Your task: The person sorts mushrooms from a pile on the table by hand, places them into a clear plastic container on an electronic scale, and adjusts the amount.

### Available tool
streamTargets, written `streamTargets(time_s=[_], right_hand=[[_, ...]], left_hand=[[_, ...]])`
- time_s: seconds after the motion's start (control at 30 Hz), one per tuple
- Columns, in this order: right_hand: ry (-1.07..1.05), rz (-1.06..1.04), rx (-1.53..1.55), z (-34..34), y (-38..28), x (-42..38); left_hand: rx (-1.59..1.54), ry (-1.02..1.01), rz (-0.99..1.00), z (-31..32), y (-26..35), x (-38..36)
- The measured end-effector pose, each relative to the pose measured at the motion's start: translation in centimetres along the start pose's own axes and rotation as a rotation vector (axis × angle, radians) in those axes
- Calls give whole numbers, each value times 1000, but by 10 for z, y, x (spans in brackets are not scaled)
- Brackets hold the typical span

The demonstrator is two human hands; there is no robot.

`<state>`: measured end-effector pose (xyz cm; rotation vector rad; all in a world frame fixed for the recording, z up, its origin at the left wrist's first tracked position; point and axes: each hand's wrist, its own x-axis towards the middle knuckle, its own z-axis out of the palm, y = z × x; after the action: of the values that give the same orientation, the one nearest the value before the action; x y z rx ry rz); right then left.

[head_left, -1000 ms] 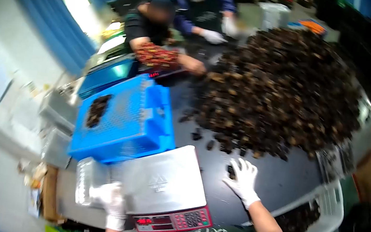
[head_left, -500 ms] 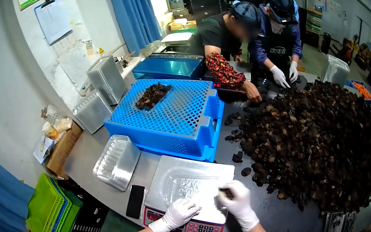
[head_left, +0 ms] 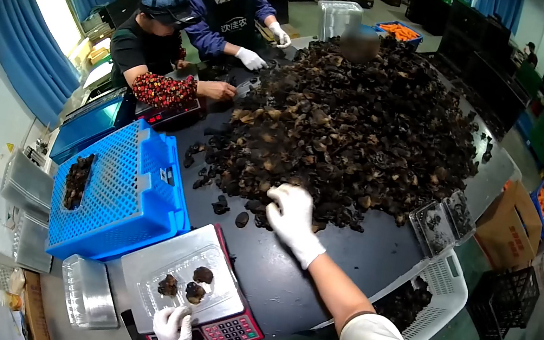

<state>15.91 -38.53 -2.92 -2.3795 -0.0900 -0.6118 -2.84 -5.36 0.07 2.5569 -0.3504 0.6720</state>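
Now resting the left hand (head_left: 173, 331) at the near edge of the clear tray (head_left: 218, 295), fingers narrowly bunched, grip unclear. Newly showing three dark clumps (head_left: 167, 286) there, on the scale (head_left: 235, 334), so apparently partly filled. Reaching forward with the right hand (head_left: 292, 219), palm down, fingers bent at the heap (head_left: 363, 134), contents hidden.

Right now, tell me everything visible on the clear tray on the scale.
The clear tray looks like thin, see-through plastic, shallow and roughly rectangular, with glare blurring its finer detail. It lies open side up on the metal plate of the scale, turned slightly askew in view. Three separate dark brown clumps sit inside, with bare space around them. The gloved left hand has its fingers at the near edge; whether they touch it, I can't tell.
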Motion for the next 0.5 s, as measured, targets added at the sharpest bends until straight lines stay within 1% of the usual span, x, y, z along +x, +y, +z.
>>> streamTargets(time_s=[0.03,0.07,0.1,0.13,0.17,0.2,0.23,0.27,0.3,0.33,0.37,0.4,0.43,0.47,0.5], right_hand=[[187,30,-200,-3,19,1],[153,35,-269,-4,35,-3],[120,38,-335,-6,45,-5],[41,10,-349,-8,46,-15],[-89,2,-256,-7,48,-28],[-164,-65,-270,-3,56,-48],[-239,-134,-283,0,63,-69],[-237,-139,-233,-6,61,-83],[-233,-145,-184,-15,58,-95],[-278,-120,-143,-21,63,-105],[-276,-114,-102,-30,66,-114],[-211,-132,-21,-42,69,-115],[-144,-148,58,-55,72,-115],[-167,-79,229,-69,82,-101],[-92,-75,229,-83,86,-89]], left_hand=[[1,42,-26,-1,7,-2],[-83,59,-83,2,14,-6],[-77,56,-90,5,26,-4],[-102,56,-60,7,44,3],[-126,56,-33,13,61,10],[-177,41,-28,21,78,16],[-237,-21,-25,31,91,19],[-292,-40,-14,45,103,26],[-349,-114,-98,53,125,39],[-376,-118,-68,76,129,44],[-397,-165,-134,93,142,52],[-368,-210,-187,114,146,57],[-411,-214,-240,139,143,63],[-379,-177,-262,163,141,72],[-390,-154,-345,185,139,84]])
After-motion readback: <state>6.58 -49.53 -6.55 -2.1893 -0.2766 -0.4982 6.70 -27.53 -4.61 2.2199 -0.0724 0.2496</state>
